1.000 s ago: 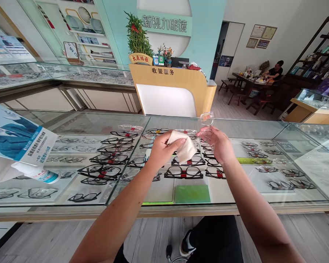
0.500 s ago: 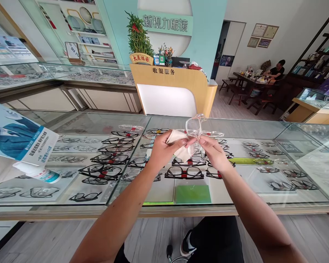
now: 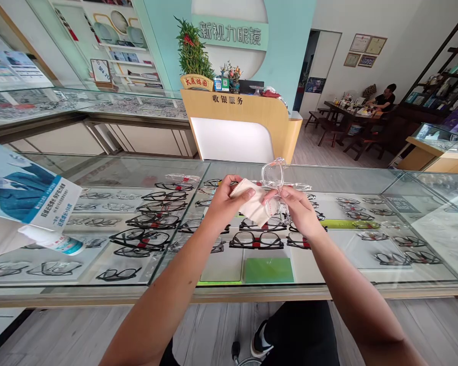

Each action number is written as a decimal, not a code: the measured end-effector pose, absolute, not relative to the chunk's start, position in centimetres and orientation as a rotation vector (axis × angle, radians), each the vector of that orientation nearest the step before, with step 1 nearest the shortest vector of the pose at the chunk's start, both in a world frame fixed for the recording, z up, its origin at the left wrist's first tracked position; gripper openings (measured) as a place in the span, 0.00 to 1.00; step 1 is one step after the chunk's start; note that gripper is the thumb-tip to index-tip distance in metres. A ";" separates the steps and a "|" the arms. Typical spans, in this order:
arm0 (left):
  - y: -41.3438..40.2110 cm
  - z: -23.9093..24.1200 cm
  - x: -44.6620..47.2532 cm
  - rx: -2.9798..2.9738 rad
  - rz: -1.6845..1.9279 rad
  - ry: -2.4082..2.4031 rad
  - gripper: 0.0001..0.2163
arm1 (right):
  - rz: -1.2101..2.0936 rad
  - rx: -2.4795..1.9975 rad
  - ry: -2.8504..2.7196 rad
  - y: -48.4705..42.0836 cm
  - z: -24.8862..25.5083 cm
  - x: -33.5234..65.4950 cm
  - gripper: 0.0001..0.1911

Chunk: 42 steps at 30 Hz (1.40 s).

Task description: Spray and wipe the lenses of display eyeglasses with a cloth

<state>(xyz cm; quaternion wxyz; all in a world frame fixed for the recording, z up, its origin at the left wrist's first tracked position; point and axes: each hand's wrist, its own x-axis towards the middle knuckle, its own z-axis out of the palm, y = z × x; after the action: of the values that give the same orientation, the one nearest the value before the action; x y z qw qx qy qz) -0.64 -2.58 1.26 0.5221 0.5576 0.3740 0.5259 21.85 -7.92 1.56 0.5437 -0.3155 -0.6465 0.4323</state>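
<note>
A pair of clear-framed glasses (image 3: pixel 272 174) is held on end above the glass counter, one lens above the other. My right hand (image 3: pixel 298 209) pinches it near the bridge. In my left hand (image 3: pixel 226 198) is a cream cleaning cloth (image 3: pixel 253 202), gripped between thumb and fingers. The cloth's loose corner hangs beside the lower lens; whether it touches that lens I cannot tell. Beneath both hands, black-framed glasses (image 3: pixel 256 240) with a red tag lie inside the display case, near a green panel (image 3: pixel 269 270).
The glass display counter (image 3: pixel 175 294) spans the front, with rows of frames inside. A white spray bottle (image 3: pixel 53 240) and an advertising card (image 3: pixel 26 188) stand at left. Beyond are a cashier desk (image 3: pixel 240 107) and a person (image 3: pixel 386 99) seated at a dark table.
My left hand has shifted slightly left and the cloth has opened out, its corner hanging lower. The glasses have turned a little and moved slightly right in my right hand.
</note>
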 end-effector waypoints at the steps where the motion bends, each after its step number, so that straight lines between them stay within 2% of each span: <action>1: -2.3 1.1 -0.8 1.296 1.187 0.870 0.32 | 1.033 -0.750 -1.540 -8.0 1.5 21.9 0.26; 5: -1.2 0.6 -1.5 1.251 0.876 0.702 0.27 | 1.015 -0.759 -1.563 -8.1 1.6 22.0 0.27; 8: -0.9 0.4 -1.7 1.189 0.844 0.690 0.24 | 1.001 -0.765 -1.566 -8.2 1.8 22.0 0.27; 11: -1.3 0.6 -1.5 1.156 0.892 0.718 0.23 | 0.996 -0.777 -1.558 -8.2 2.0 21.9 0.26; 17: -1.6 0.9 -1.2 1.167 1.119 0.887 0.26 | 0.775 -0.849 -1.504 -8.1 2.1 21.9 0.26; 24: -1.3 -0.2 -0.5 1.305 1.378 0.968 0.24 | 0.909 -0.877 -1.662 -8.1 0.6 20.2 0.28; 32: -2.7 -0.3 0.7 1.300 1.522 0.917 0.31 | 0.868 -1.005 -1.679 -7.6 -0.4 19.6 0.26; 38: -3.3 -0.1 0.9 1.369 1.640 0.884 0.29 | 0.866 -1.013 -1.702 -7.9 -0.4 19.3 0.25; 42: -3.7 -0.1 1.4 1.432 1.563 0.749 0.26 | 0.881 -0.990 -1.703 -7.9 -0.4 19.3 0.25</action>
<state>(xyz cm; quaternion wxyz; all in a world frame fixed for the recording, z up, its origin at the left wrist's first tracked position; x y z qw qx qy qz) 1.35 -3.71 -0.08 0.4320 0.5744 0.3006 0.6270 19.34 -7.91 -0.40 0.4721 -0.4045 -0.6956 0.3600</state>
